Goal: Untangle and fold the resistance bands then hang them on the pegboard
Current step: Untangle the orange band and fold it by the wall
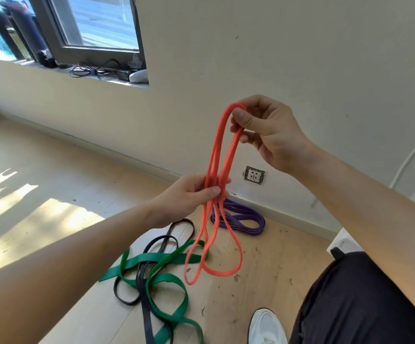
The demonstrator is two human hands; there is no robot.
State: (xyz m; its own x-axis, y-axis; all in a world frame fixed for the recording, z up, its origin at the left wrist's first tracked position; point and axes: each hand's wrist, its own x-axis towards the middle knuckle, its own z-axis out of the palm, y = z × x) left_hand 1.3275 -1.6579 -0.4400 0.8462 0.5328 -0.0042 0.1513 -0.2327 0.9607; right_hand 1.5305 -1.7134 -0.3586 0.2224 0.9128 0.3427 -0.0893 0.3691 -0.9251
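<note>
The held band (222, 155) was orange; on the pale wooden floor (271, 281) lay green (151, 259), black (143, 276) and purple bands (241, 217).

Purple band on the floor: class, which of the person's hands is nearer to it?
Left. The left hand grips the orange band low, just above the purple band; the right hand pinches its top loop, much higher.
</note>
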